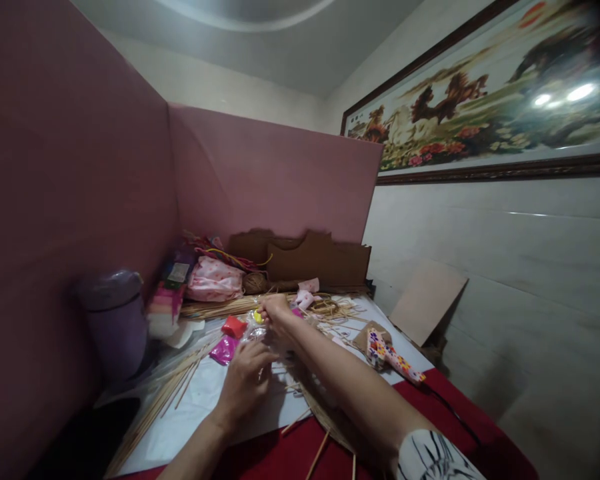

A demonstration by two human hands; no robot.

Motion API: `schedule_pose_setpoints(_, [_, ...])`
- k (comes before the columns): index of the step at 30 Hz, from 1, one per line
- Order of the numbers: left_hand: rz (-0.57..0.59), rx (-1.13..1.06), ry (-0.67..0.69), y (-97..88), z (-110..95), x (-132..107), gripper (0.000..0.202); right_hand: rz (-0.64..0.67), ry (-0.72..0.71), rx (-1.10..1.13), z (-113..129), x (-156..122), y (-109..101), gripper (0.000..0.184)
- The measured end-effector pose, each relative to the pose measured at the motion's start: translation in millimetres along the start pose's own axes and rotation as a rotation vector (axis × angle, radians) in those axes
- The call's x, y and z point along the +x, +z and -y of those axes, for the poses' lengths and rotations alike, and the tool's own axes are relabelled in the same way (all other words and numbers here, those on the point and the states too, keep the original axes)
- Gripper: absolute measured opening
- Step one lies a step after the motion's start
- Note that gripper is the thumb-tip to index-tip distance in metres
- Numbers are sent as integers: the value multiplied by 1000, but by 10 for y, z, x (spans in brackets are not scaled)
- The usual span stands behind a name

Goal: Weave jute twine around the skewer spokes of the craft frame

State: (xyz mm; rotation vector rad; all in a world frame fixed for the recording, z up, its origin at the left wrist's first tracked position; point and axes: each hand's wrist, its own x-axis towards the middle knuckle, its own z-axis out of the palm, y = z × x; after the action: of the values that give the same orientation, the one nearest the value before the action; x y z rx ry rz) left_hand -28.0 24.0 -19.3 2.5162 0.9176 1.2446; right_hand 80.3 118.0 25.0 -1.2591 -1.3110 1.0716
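My right hand [275, 311] reaches across the table with its fingers closed in a pinch. What it pinches is too small to make out. Close beside its fingertips lies a yellow packet [258, 317] in clear plastic [254, 331]. Nearer to me, my left hand [249, 372] is curled with fingers and thumb together, just below the clear plastic; anything in it is hidden. To the left of both hands are a red packet [234, 327] and a magenta packet [225, 350]. Under my right forearm, a round woven piece [325, 407] with thin sticks is partly covered.
A hot glue gun [393, 357] with a flower pattern lies at right, its cord trailing. Bundled sticks [167, 383] lie at left, beside a purple bin [115, 323]. Twine [255, 283], pink cloth [215, 279] and cardboard [315, 263] stand at the back.
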Motion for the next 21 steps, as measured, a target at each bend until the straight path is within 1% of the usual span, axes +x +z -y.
schedule_pose_setpoints(1, [-74, -61, -27, -28, -12, 3, 26, -10, 8, -27, -25, -3, -2, 26])
schedule_pose_setpoints(2, [-182, -127, -87, -60, -13, 8, 24, -18, 10, -58, -49, -18, -9, 22])
schedule_pose_setpoints(3, [-306, -196, -180, -97, -1, 16, 21, -22, -3, -88, -71, -46, -19, 19])
schedule_pose_setpoints(4, [-427, -261, -299, -136, 23, 30, 19, -21, -32, -116, -89, -85, -31, 16])
schedule_pose_setpoints(5, [-524, -315, -436, -177, 57, 54, 16, -12, -67, -143, -101, -133, -44, 14])
schedule_pose_setpoints(6, [-569, -365, -557, -219, 97, 88, 13, 2, -105, -168, -107, -188, -57, 12])
schedule_pose_setpoints(7, [-570, -427, -653, -260, 138, 137, 11, 20, -142, -192, -107, -246, -68, 12])
schedule_pose_setpoints(8, [-547, -478, -735, -299, 175, 199, 12, 41, -175, -213, -100, -306, -77, 12])
schedule_pose_setpoints(9, [-507, -498, -762, -334, 204, 275, 14, 64, -204, -229, -89, -366, -83, 13])
schedule_pose_setpoints(11, [-423, -527, -776, -387, 233, 453, 19, 120, -263, -262, -59, -478, -87, 16])
schedule_pose_setpoints(14, [-247, -573, -809, -396, 228, 723, 15, 242, -405, -370, -30, -633, -60, 22])
schedule_pose_setpoints(16, [-106, -617, -871, -356, 229, 859, 16, 347, -517, -456, -35, -745, -16, 24])
schedule_pose_setpoints(18, [18, -673, -941, -304, 252, 946, 19, 456, -606, -503, -60, -871, 35, 27])
schedule_pose_setpoints(20, [84, -733, -985, -279, 286, 989, 23, 619, -623, -565, -89, -994, 74, 34])
schedule_pose_setpoints(21, [91, -762, -991, -286, 299, 995, 24, 700, -627, -598, -100, -1043, 81, 34])
